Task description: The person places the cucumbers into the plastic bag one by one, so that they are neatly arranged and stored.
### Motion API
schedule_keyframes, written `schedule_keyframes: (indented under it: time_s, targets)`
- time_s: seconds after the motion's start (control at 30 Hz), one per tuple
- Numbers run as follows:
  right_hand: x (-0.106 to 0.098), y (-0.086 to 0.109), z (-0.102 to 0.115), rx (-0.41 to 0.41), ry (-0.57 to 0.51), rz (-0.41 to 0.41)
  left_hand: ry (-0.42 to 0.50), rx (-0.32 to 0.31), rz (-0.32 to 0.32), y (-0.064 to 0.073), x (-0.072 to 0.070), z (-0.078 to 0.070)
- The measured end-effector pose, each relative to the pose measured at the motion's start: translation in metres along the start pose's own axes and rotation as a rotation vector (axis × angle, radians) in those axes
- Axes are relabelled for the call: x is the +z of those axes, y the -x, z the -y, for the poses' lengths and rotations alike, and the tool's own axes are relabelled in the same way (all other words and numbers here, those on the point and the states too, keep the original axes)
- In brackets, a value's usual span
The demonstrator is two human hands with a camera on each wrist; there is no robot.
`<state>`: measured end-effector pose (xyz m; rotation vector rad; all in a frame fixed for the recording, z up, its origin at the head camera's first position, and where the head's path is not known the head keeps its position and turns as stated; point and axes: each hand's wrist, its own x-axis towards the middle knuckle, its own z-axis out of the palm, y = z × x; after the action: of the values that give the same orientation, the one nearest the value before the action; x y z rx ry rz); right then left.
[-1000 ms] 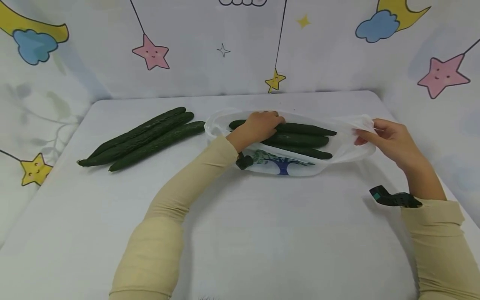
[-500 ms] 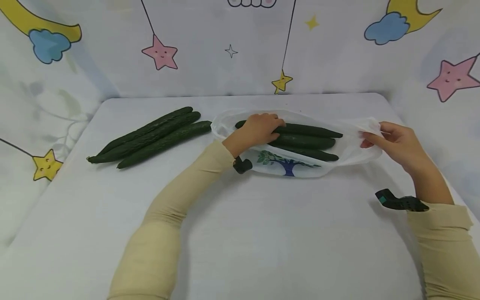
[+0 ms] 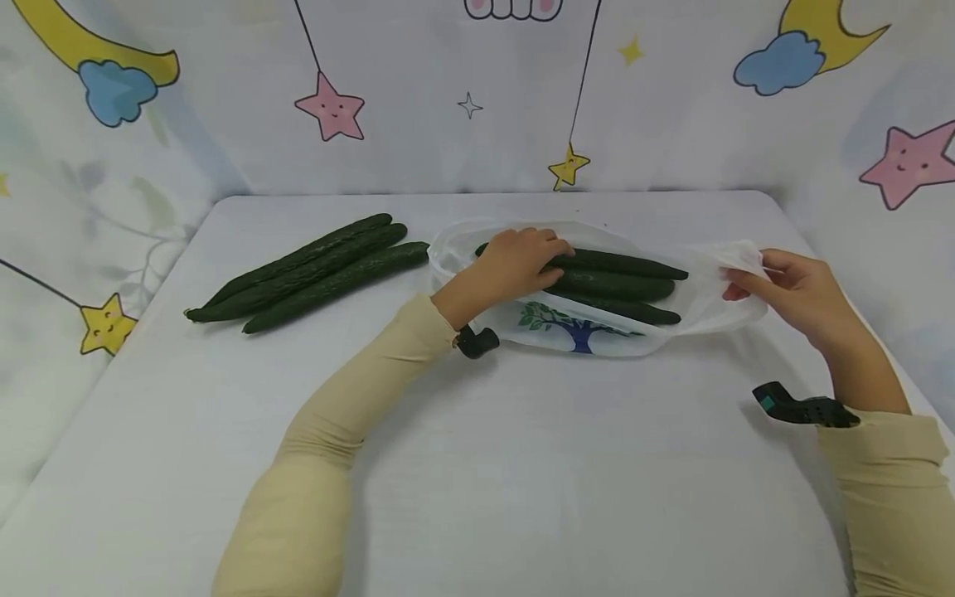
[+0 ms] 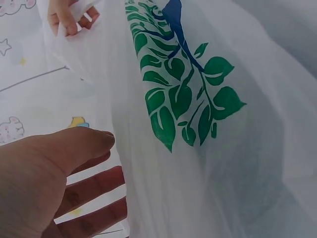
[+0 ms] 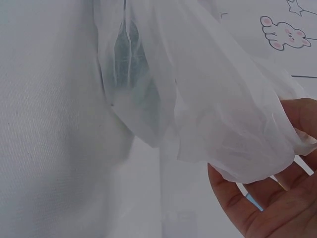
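A white plastic bag (image 3: pixel 507 336) with a printed blue and green tree lies on the table, its mouth agape. Three long dark green cucumbers (image 3: pixel 634 287) show side by side inside it. My left hand (image 3: pixel 515 261) reaches over the bag's left part, fingers at the cucumbers' tops. In the left wrist view, thumb and fingers of the left hand (image 4: pixel 64 183) are apart, their tips at the bag's edge. My right hand (image 3: pixel 798 290) pinches the bag's right end between thumb and fingers; in the right wrist view the thin plastic (image 5: pixel 237 134) hides part of those fingers.
Three more cucumbers (image 3: pixel 313 269) lie close together at the left on the white table (image 3: pixel 567 464), one tip right at the bag's left edge. A wall cloth (image 3: pixel 418 75) printed with stars and moons rises behind the table. Small cameras sit at both wrists.
The whole scene shifts slightly right in the head view. The hands keep nearly the same places on the bag, and the cucumbers stay put.
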<state>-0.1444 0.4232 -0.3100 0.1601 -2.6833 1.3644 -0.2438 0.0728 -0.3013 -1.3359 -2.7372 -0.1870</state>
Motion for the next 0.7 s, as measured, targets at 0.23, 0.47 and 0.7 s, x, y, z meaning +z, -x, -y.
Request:
schedule_keyframes:
  time_s: [0.23, 0.47, 0.7]
  targets:
    - [0.001, 0.0, -0.001, -0.005, -0.009, -0.004, 0.005, 0.013, -0.072, 0.013, 0.0, 0.002]
    - [0.002, 0.0, -0.001, 0.018, -0.002, 0.0, 0.045, -0.013, -0.089, 0.023, 0.0, 0.008]
    - [0.001, -0.001, -0.003, 0.063, -0.002, 0.011, 0.044, 0.022, -0.202, 0.036, 0.003, 0.019]
